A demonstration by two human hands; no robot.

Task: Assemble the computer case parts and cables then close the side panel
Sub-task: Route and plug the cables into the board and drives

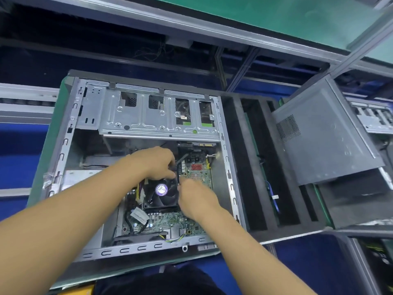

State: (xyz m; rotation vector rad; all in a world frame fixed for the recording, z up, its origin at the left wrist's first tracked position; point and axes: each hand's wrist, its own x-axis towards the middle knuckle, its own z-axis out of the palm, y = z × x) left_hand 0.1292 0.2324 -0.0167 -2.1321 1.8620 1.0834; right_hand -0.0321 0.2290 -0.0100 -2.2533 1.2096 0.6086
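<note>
Working inside the open grey sheet-steel computer case [138, 249], the left hand [156, 162] and right hand [196, 198] each pinched, fingers curled, the thin black cable [182, 159] beside the black cooler fan [161, 190], judged light, limp and best held near its plug.

Works two-handed, both bare hands close together at mid-frame.
Reaches in with the left forearm [74, 209] from the lower left and the right forearm [244, 241] from the lower right, converging toward the centre. Curls the left hand [156, 161] knuckles-up, fingertips pinching a thin black cable [182, 158]. Sets the right hand [196, 199] just below and right of it, fingers bent, tips nipping the same cable lower down. Leaves a small gap between the hands.
</note>
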